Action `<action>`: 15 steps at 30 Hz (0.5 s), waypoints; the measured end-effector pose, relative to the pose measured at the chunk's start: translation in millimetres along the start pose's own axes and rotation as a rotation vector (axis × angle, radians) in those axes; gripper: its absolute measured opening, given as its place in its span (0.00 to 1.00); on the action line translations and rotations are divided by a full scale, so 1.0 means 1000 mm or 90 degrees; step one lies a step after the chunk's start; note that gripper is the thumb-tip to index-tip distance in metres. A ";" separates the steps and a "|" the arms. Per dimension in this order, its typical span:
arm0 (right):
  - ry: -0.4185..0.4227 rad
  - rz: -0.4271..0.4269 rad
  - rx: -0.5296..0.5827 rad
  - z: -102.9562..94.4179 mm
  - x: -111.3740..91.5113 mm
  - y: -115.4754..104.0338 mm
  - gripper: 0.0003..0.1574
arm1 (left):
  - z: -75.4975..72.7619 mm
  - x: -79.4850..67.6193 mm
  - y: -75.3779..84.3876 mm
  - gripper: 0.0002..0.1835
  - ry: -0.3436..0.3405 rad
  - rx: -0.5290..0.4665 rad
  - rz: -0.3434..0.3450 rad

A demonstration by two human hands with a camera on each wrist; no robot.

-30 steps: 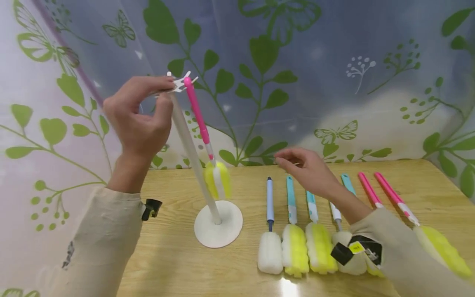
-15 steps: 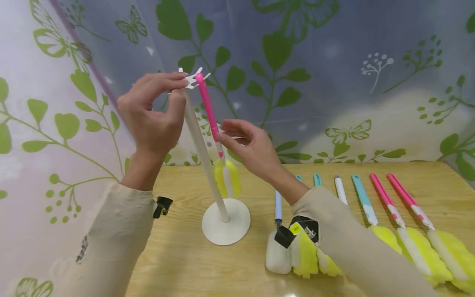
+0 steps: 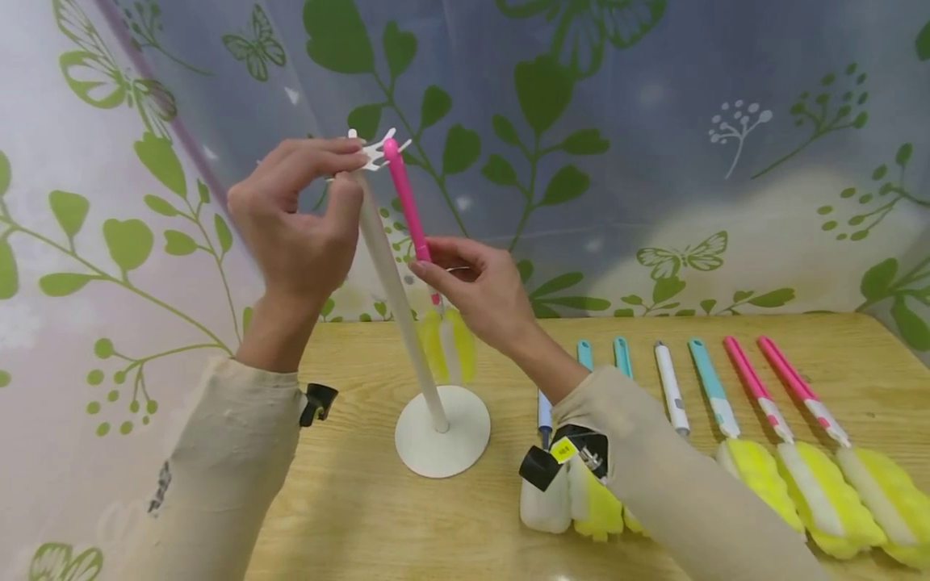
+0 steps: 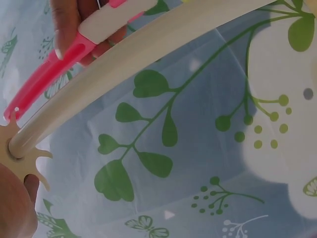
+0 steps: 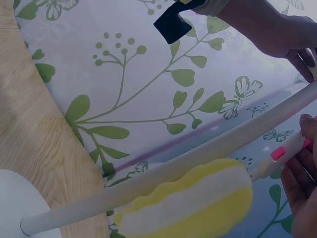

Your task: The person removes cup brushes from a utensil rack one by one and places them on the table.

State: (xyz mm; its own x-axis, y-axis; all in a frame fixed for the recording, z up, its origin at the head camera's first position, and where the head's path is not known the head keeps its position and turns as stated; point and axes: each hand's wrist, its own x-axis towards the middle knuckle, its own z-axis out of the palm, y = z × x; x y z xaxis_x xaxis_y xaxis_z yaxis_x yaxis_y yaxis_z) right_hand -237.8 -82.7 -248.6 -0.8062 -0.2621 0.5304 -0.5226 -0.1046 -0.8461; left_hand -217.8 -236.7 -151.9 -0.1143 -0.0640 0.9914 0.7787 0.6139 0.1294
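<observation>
A white stand (image 3: 400,311) rises from a round base, with a hooked ring (image 3: 375,153) at its top. My left hand (image 3: 294,198) grips that ring between thumb and fingers. From one hook hangs a bottle brush (image 3: 405,198) with a pink handle, its end on the prong in the left wrist view. Thumb and fingers of my right hand (image 3: 487,294) pinch the lower part of this handle. Below them, the yellow and white sponge head (image 5: 198,198) hangs beside the pole in the right wrist view, above the table.
Several more sponge brushes lie in a row at the right of the wooden table (image 3: 349,500), some behind my right forearm. Among them are a white-handled brush (image 3: 672,387), a teal-handled brush (image 3: 710,383) and pink-handled ones. A leaf-patterned curtain (image 3: 617,161) hangs behind.
My right hand has moved left from above the row of brushes to the hanging brush and taken hold of its handle. The left hand stays on the ring; the head view has shifted slightly.
</observation>
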 end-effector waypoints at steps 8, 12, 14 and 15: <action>0.033 -0.063 0.062 -0.017 -0.004 -0.023 0.18 | 0.002 0.001 0.004 0.15 0.012 0.003 -0.003; 0.028 -0.056 0.051 -0.027 -0.007 -0.028 0.17 | 0.002 0.001 0.004 0.14 0.014 -0.001 -0.012; 0.032 -0.040 0.037 -0.032 -0.010 -0.028 0.17 | 0.001 0.000 0.004 0.14 0.014 -0.003 -0.018; 0.035 -0.029 0.030 -0.033 -0.012 -0.027 0.17 | 0.001 0.000 0.005 0.14 0.015 -0.003 -0.020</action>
State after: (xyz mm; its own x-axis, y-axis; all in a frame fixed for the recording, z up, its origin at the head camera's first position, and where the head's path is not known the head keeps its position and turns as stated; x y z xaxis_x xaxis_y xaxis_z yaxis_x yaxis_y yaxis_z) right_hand -223.1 -44.7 -230.0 -0.7970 -0.2032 0.5688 -0.5461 -0.1600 -0.8223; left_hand -214.6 -233.3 -151.2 -0.1243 -0.1010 0.9871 0.7778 0.6078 0.1601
